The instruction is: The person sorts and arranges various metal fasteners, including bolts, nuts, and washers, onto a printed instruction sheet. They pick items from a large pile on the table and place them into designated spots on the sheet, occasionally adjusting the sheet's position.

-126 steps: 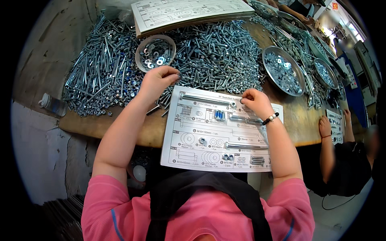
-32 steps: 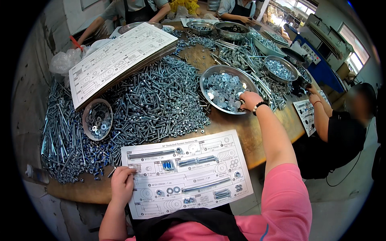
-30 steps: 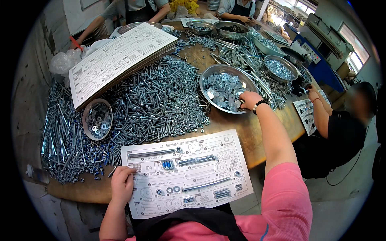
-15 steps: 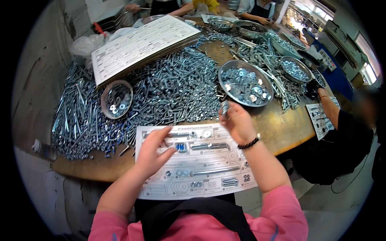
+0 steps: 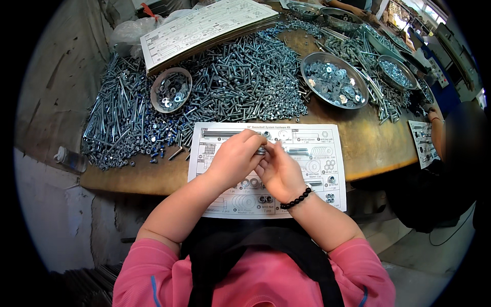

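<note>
Lying flat on the near edge of the table (image 5: 153,176), right in front of the body: a white printed sheet (image 5: 312,184) with outline drawings of hardware. Resting already on some of its outlines, small metal washers and nuts (image 5: 255,182).

Meeting above the middle of that sheet: left hand (image 5: 234,159) and right hand (image 5: 279,174), touching each other. Pinching together a small silvery metal part (image 5: 262,150) between the fingertips; left fingers (image 5: 250,140) curling closed over it from the far side, right fingers (image 5: 270,153) closing on it from the near side. Too small to tell what kind of part exactly. Sitting on the right wrist, a bracelet of black beads (image 5: 296,197).

Spreading just beyond the sheet, a wide heap of bolts and screws (image 5: 240,77), with longer bolts (image 5: 115,123) lying on the far left. Standing in that heap at left, a small round bowl (image 5: 171,90) holding washers. Standing at far right, a bigger metal bowl (image 5: 333,80) full of washers, and further right more metal bowls (image 5: 396,71). Leaning at the far side, a stack of printed sheets (image 5: 204,28).

Working at the right edge, another person's hand (image 5: 434,115) beside a second printed sheet (image 5: 423,143).
</note>
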### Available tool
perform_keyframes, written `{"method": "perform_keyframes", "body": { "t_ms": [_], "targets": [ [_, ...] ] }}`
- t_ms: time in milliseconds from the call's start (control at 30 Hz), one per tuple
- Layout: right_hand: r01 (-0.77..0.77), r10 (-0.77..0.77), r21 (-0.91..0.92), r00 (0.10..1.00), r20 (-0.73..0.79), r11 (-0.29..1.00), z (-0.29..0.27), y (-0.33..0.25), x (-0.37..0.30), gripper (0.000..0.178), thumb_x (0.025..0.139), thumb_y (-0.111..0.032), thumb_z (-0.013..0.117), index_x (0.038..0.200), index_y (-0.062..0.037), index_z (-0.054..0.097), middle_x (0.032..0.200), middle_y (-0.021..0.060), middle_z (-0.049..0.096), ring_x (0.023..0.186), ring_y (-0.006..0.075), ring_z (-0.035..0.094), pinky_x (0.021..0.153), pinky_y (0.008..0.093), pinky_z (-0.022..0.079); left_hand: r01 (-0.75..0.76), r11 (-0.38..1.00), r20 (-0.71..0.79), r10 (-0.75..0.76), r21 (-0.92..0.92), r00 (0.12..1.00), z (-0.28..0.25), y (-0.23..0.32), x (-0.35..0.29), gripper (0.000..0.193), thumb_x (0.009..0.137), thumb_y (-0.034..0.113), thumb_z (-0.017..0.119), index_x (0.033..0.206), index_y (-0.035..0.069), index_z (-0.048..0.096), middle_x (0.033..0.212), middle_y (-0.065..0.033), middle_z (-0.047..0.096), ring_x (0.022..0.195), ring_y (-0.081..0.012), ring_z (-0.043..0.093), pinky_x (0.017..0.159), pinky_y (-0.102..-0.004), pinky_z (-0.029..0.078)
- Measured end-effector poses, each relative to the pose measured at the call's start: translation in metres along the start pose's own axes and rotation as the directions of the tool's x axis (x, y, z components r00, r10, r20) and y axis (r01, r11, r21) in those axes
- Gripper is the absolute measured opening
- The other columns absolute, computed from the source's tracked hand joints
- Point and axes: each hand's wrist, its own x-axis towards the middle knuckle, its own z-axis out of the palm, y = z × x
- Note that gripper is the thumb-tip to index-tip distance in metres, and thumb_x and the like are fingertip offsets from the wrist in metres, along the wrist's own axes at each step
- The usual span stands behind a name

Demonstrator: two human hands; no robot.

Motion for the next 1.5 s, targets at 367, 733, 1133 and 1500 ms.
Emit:
{"method": "perform_keyframes", "body": {
  "t_ms": [367, 733, 1133, 1500],
  "targets": [
    [0.279, -0.279, -0.019, 0.96, 0.015, 0.96, 0.026, -0.002, -0.014, 0.06, 0.095, -0.047, 0.017, 0.132, -0.0029, 0.034, 0.131, 0.0132, 0.041, 0.118, 0.0228, 0.038, 0.101, 0.0362, 0.028, 0.063, 0.929, 0.046, -0.05, -0.364, 0.998, 0.003, 0.023, -0.009, 0.042, 0.066, -0.001, 0.067, 0.105, 0.005, 0.054, 0.082, -0.004, 0.048, 0.061, -0.0111, 0.046, 0.055, -0.0235, 0.041],
    [0.346, -0.319, -0.174, 0.933, 0.164, 0.922, 0.017, 0.015, -0.032, 0.046, 0.087, -0.013, 0.059, 0.127, -0.0012, 0.04, 0.112, 0.0033, 0.051, 0.1, 0.0107, 0.05, 0.085, 0.0235, 0.041, -0.321, 0.936, -0.39, 0.351, 0.142, 0.851, -0.001, 0.024, -0.005, 0.051, 0.062, 0.001, 0.067, 0.11, 0.011, 0.055, 0.08, -0.0029, 0.058, 0.064, -0.0198, 0.054, 0.055, -0.0325, 0.041],
    [0.256, -0.1, -0.77, 0.964, 0.245, 0.585, 0.015, -0.041, -0.052, 0.04, 0.079, -0.006, 0.065, 0.117, -0.0003, 0.053, 0.087, -0.0042, 0.055, 0.069, 0.0002, 0.046, 0.059, 0.0153, 0.038, -0.479, 0.877, -0.078, 0.475, -0.043, 0.876, -0.032, 0.028, 0.005, 0.042, 0.055, 0.007, 0.075, 0.095, 0.009, 0.065, 0.081, -0.0029, 0.056, 0.071, -0.0193, 0.052, 0.062, -0.0316, 0.042],
    [0.264, -0.071, -0.793, 0.96, 0.271, 0.549, 0.007, -0.059, -0.06, 0.042, 0.079, -0.007, 0.065, 0.119, 0.0, 0.052, 0.09, -0.0026, 0.057, 0.071, 0.0019, 0.048, 0.062, 0.0166, 0.04, -0.438, 0.889, -0.069, 0.433, -0.135, 0.899, -0.015, 0.032, 0.011, 0.042, 0.059, 0.009, 0.075, 0.098, 0.01, 0.062, 0.084, -0.0032, 0.056, 0.073, -0.0218, 0.053, 0.066, -0.0334, 0.041]
  ]
}}
